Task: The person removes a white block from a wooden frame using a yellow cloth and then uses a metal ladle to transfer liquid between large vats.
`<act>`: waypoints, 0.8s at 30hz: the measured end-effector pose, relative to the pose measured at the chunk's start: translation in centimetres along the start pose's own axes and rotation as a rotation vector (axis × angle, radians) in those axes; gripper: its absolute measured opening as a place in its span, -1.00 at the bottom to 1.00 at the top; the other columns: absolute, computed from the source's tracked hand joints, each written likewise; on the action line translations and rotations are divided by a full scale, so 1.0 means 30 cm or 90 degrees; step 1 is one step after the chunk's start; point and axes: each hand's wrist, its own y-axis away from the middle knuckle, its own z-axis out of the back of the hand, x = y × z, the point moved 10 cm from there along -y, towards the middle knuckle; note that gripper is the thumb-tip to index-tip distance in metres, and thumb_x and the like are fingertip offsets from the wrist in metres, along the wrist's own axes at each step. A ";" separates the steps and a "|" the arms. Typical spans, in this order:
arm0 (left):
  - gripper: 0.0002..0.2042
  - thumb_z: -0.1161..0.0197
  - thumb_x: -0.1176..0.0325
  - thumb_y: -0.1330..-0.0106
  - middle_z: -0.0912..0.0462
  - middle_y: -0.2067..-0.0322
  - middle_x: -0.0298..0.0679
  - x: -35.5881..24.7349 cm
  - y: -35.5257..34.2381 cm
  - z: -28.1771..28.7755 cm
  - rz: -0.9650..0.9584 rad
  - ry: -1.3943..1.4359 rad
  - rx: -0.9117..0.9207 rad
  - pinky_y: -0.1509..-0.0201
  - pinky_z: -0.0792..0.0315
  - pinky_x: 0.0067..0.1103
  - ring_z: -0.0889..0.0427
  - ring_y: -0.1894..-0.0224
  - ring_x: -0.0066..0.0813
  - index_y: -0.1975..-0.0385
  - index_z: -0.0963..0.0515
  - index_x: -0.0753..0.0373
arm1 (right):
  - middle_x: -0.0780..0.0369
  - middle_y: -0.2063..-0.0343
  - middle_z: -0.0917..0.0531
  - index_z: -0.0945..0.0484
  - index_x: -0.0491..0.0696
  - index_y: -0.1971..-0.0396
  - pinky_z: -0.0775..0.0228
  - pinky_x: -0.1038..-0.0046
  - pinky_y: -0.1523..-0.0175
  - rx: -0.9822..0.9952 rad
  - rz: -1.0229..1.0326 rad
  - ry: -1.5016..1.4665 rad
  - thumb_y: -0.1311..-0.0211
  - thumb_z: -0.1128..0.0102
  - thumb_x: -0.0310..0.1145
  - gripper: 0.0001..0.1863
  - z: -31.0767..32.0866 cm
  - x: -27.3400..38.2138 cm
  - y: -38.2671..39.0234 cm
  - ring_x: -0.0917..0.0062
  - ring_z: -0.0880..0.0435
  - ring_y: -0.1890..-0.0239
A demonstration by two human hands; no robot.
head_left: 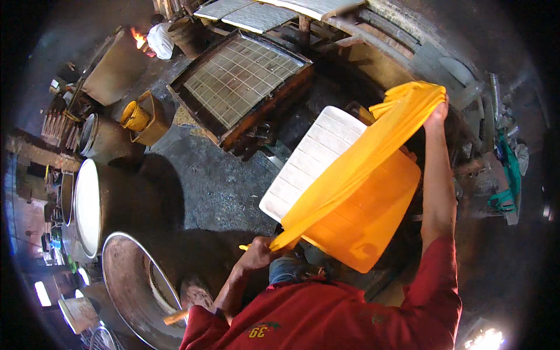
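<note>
A yellow cloth (356, 169) stretches taut and bunched on a slant between my two hands. Its lower end is gripped in my left hand (259, 253), close to my body. Farther out and higher, my right hand (436, 114) is closed on the wide, folded upper end. Beneath the cloth lies a ribbed, tray-like white panel (312, 157) with rounded corners. On the cloth's other side an orange panel (367, 224) shows; I cannot tell whether it is part of the white one. My right arm is outstretched, and my left is bent.
Large metal vats (140, 251) stand at the left. Ahead is a framed tray with a grid (239, 79). A yellow bucket (135, 116) sits in a square container. At the far left, a crouching person (159, 39) is beside a fire (138, 38). Green material (506, 175) lies right.
</note>
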 end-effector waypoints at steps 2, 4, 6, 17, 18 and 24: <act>-0.73 -0.23 0.32 -0.11 -0.59 0.37 -0.19 0.031 0.048 -0.202 0.042 0.003 0.096 0.31 -0.40 -0.58 -0.52 0.34 -0.58 0.22 -0.52 0.31 | 0.18 0.17 -0.54 -0.45 -0.05 0.19 -0.29 0.25 -0.04 -0.013 0.015 0.045 -0.25 0.41 -0.02 -0.50 0.143 0.185 0.054 0.30 -0.49 0.11; -0.63 -0.19 0.35 -0.13 -0.55 0.22 -0.21 -0.087 0.067 -0.365 -0.113 0.001 0.163 0.19 -0.38 -0.59 -0.47 0.22 -0.58 0.05 -0.39 0.31 | 0.17 0.11 -0.52 -0.43 -0.05 0.13 -0.27 0.25 -0.07 -0.039 0.006 0.051 -0.24 0.37 -0.01 -0.50 0.258 0.344 0.110 0.29 -0.48 0.08; -0.55 -0.17 0.38 -0.14 -0.51 0.13 -0.21 -0.210 0.087 -0.497 -0.219 -0.025 0.211 0.12 -0.36 -0.59 -0.43 0.14 -0.57 -0.06 -0.29 0.30 | 0.16 0.09 -0.51 -0.42 -0.06 0.10 -0.27 0.25 -0.08 -0.046 0.004 0.063 -0.24 0.33 -0.03 -0.52 0.294 0.496 0.220 0.28 -0.48 0.07; -0.72 -0.17 0.43 -0.10 -0.52 0.38 -0.31 -0.487 0.225 -1.275 -0.226 0.165 0.795 0.27 -0.37 -0.62 -0.45 0.32 -0.57 0.19 -0.40 0.38 | 0.15 0.08 -0.50 -0.40 -0.08 0.06 -0.28 0.23 -0.07 -0.152 0.116 0.310 -0.24 0.33 -0.04 -0.51 0.729 1.270 0.722 0.30 -0.48 0.06; -0.73 -0.17 0.42 -0.09 -0.52 0.41 -0.32 -0.547 0.254 -1.277 -0.185 0.191 0.803 0.29 -0.38 -0.62 -0.45 0.34 -0.57 0.21 -0.42 0.37 | 0.14 0.08 -0.50 -0.39 -0.09 0.06 -0.28 0.23 -0.07 -0.172 0.127 0.332 -0.24 0.33 -0.04 -0.51 0.762 1.340 0.779 0.30 -0.48 0.06; -0.74 -0.17 0.38 0.01 -0.51 0.53 -0.35 -0.807 0.363 -1.425 -0.187 0.347 0.866 0.41 -0.38 -0.57 -0.47 0.47 -0.58 0.29 -0.48 0.30 | 0.13 0.07 -0.49 -0.38 -0.10 0.04 -0.29 0.21 -0.07 -0.226 0.181 0.421 -0.24 0.33 -0.05 -0.50 0.875 1.645 1.000 0.30 -0.48 0.05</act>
